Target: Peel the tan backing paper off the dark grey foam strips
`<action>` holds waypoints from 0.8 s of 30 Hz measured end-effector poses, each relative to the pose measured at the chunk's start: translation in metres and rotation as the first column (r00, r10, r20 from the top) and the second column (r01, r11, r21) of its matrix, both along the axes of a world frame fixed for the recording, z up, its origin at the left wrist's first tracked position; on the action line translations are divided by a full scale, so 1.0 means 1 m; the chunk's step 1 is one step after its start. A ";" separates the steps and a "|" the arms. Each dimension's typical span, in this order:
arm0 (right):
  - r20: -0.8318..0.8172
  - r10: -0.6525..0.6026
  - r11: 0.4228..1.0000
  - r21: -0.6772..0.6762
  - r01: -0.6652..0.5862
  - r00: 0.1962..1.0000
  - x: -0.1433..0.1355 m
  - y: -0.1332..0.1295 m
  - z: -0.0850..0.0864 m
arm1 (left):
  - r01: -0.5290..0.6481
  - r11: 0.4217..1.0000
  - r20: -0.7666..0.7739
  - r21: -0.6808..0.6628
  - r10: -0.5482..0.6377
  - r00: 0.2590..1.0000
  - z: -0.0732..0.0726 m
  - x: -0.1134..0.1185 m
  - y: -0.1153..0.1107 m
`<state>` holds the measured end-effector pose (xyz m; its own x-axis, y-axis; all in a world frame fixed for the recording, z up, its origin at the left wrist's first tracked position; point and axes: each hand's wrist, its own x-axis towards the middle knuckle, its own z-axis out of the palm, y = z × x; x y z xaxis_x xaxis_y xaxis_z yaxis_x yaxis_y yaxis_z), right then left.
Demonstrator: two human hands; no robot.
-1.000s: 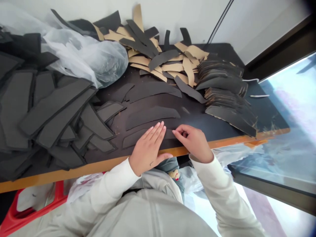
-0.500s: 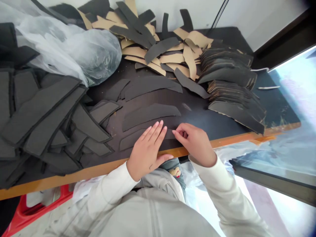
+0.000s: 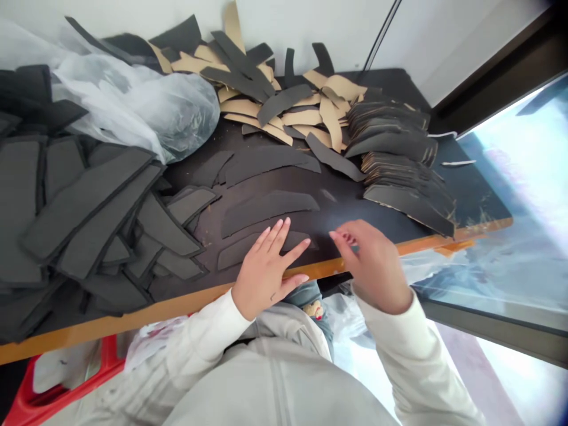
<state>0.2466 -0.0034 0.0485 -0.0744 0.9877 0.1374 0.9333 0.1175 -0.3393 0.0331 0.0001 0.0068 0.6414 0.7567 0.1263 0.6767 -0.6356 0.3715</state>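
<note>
My left hand point(image 3: 266, 266) lies flat, fingers spread, on a dark curved foam-like piece point(image 3: 234, 251) near the table's front edge. The hand covers part of that piece. My right hand point(image 3: 375, 257) is raised just right of the piece's end, a little blurred, its thumb and forefinger pinched together. Whatever the pinch holds, if anything, is too small to see. Just beyond my left hand lies a second dark curved piece point(image 3: 268, 210), and another dark curved piece point(image 3: 266, 163) rests farther back.
Many dark grey pieces point(image 3: 102, 219) heap on the left, by a clear plastic bag point(image 3: 177, 112). Black and tan curved strips point(image 3: 284, 106) pile at the back. Neat stacks of dark curved pieces point(image 3: 403, 204) stand right. An orange-brown edge point(image 3: 177, 305) borders the table.
My right hand has moved right, away from the end of the front piece. My left hand stays on it, with its forefinger spread wider. The camera view has shifted slightly.
</note>
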 end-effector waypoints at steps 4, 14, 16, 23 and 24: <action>-0.083 0.291 0.955 0.076 -0.285 0.953 -0.021 -0.018 -0.020 | 0.024 1.000 0.032 0.001 -0.024 0.999 0.001 -0.002 0.001; 0.214 0.355 0.918 0.105 -0.382 0.910 -0.041 -0.033 -0.058 | -0.223 0.969 -0.113 0.109 0.235 0.965 0.003 -0.063 -0.033; 0.226 0.373 0.910 0.102 -0.403 0.900 -0.039 -0.029 -0.052 | -0.210 0.971 -0.115 0.117 0.223 0.968 -0.001 -0.068 -0.038; 0.150 0.413 0.875 0.209 -0.437 0.898 -0.034 0.034 -0.023 | -0.183 0.927 -0.167 0.329 0.247 0.954 -0.018 -0.078 -0.072; 0.136 0.469 0.853 0.189 -0.487 0.873 -0.036 0.046 -0.023 | -0.144 0.921 -0.173 0.362 0.218 0.961 -0.020 -0.083 -0.077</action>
<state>0.2105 0.0430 0.0258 -0.5499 0.7756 0.3099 0.7668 0.6159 -0.1808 -0.0498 -0.0767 -0.0129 0.5372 0.7961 0.2787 0.8300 -0.5578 -0.0064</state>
